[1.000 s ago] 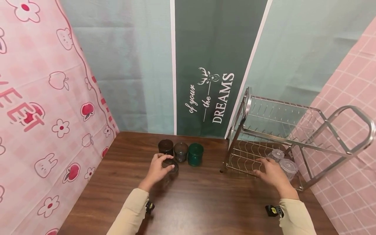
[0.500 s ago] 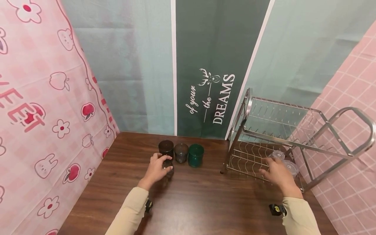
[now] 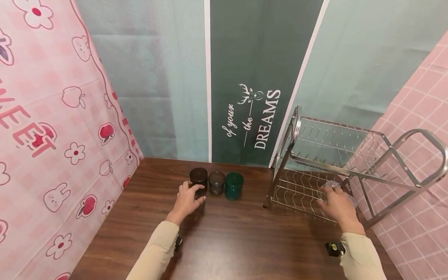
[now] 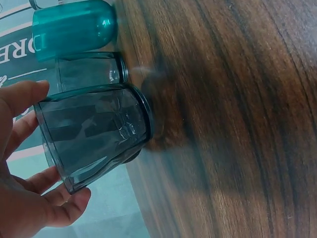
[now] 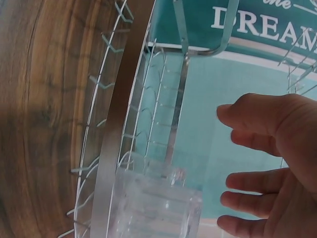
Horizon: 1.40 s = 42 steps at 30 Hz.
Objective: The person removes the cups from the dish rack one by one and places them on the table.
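My left hand [image 3: 188, 200] pinches the rim of a smoky grey drinking glass [image 4: 96, 131], thumb on one side and fingertips on the other. That glass stands upright on the wooden table, just in front of a dark glass [image 3: 198, 174]. Beside them are another grey glass [image 3: 216, 182] and a green glass [image 3: 233, 186]. My right hand [image 3: 337, 206] hovers at the rack's lower level with its fingers spread loosely and holding nothing. Close to it, a clear glass [image 5: 153, 206] sits in the rack, and another clear glass [image 3: 351, 200] is mostly hidden behind the hand.
A two-tier metal dish rack [image 3: 350, 169] stands on the right of the wooden table [image 3: 227, 241], its rails around the right hand. Printed cloth [image 3: 168, 97] hangs along the back, with pink cloths [image 3: 80, 190] at both sides.
The grey glass in my left hand has shifted slightly left, closer in front of the dark glass. My right hand has moved right, covering more of the clear glasses.
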{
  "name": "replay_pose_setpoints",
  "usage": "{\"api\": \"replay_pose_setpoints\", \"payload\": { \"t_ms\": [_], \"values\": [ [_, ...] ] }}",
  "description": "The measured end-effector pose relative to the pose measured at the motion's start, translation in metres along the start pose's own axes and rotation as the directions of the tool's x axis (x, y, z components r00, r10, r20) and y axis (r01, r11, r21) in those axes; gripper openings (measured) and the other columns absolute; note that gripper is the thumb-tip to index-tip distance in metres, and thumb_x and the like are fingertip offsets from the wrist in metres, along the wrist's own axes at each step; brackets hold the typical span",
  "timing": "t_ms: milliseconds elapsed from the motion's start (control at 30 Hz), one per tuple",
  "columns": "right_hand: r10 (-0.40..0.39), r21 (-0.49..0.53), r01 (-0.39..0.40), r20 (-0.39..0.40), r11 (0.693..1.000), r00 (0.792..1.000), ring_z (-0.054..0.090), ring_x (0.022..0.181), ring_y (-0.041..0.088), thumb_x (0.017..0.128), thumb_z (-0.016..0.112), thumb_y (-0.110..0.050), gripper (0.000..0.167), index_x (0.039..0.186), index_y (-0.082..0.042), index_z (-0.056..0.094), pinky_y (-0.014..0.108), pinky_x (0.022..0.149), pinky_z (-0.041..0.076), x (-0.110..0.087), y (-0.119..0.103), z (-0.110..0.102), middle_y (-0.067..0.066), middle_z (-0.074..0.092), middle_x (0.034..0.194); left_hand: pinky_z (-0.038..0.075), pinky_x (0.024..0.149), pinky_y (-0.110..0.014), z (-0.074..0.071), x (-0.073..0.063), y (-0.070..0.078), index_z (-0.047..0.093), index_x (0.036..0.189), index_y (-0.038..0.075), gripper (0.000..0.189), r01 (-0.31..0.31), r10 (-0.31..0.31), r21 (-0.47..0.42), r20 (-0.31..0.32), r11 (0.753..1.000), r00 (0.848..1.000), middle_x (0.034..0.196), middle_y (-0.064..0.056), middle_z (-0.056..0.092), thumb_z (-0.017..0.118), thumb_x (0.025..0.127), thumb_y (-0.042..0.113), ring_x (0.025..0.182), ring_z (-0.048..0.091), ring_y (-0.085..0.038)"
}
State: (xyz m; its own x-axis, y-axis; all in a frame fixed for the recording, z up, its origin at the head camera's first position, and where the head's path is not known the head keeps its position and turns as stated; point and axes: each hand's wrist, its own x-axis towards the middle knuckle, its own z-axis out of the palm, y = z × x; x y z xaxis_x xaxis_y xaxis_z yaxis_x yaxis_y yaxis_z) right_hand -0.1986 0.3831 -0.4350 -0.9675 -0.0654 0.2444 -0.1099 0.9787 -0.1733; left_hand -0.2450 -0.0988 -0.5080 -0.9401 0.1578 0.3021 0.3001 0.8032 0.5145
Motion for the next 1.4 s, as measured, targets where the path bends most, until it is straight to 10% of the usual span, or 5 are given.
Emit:
{"api": "replay_pose_setpoints", "payload": {
  "t_ms": [600,1400],
  "values": [
    [0.147,-0.057,-0.144,0.045,0.988,0.988,0.039,0.093,0.061,0.075,0.071,-0.034,0.064,0.122,0.002,0.047,0.067,0.065,0.034,0.003,0.037,0.001,0.041,0.040,0.106,0.037,0.070,-0.049,0.002,0.008,0.001,0.067,0.112,0.015,0.038,0.077,-0.078,0.037,0.047,0.996,0.996,0.118,-0.024,0.042,0.075,0.078,0.028,0.107,0.039,-0.041],
    [0.175,0.080,-0.176,0.020,0.981,0.984,0.030,0.097,0.067,0.077,0.067,-0.018,0.057,0.122,0.008,0.044,0.067,0.075,0.031,-0.004,0.061,0.017,0.047,0.034,0.110,0.036,0.069,-0.048,0.008,0.009,0.001,0.065,0.115,0.017,0.038,0.044,-0.058,0.144,0.095,0.989,0.994,0.117,-0.026,0.045,0.072,0.081,0.031,0.102,0.041,-0.039]
  ]
}}
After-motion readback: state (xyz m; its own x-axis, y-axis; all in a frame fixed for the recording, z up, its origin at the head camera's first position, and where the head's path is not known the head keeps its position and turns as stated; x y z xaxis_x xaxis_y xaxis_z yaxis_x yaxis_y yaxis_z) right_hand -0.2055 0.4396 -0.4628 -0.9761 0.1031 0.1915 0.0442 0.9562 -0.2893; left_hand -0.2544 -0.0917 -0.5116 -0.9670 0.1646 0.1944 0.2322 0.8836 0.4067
